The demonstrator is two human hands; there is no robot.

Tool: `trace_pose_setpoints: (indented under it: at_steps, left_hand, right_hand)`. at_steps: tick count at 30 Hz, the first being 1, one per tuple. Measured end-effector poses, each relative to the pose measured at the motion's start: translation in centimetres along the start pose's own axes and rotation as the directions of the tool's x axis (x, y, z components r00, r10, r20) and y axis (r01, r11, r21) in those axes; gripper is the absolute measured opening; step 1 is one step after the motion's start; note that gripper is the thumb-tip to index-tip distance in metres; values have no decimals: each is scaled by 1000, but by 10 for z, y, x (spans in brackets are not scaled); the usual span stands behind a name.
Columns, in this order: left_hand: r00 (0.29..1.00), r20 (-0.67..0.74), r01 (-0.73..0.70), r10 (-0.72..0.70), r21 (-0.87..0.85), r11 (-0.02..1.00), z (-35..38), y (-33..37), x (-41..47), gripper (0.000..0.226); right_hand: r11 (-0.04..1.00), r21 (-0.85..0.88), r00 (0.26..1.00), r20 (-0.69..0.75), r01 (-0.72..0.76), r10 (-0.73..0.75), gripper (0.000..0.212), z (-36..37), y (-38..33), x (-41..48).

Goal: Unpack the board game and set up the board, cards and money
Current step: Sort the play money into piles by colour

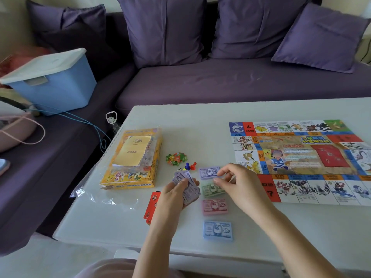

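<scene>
My left hand [176, 194] grips a wad [181, 177] of purple notes. My right hand [236, 183] hovers just right of it, fingers curled toward the thumb; whether they pinch a note I cannot tell. The purple pile [207, 172] lies just left of my right fingertips, its long axis running left to right. It heads a column: green pile [210, 190] partly under my fingers, pink pile [214, 206], then blue pile [217, 230] nearest me. The wad sits just near-left of the purple pile, so I judge either hand can reach it. The board [301, 157] lies open, far right.
</scene>
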State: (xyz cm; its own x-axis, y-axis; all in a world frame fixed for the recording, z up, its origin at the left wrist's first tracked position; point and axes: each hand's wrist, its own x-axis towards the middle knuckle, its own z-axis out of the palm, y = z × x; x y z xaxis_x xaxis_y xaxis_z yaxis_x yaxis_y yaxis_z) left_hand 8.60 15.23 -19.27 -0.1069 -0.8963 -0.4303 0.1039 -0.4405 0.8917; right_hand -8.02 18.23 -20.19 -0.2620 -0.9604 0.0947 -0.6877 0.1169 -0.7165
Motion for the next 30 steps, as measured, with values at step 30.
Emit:
trace_pose_setpoints:
  at_steps: [30]
  left_hand:
    - [954, 280, -122, 105, 44, 992, -2, -2, -38, 18]
  right_hand:
    - [567, 792, 967, 111, -226, 230, 1, -13, -16, -53]
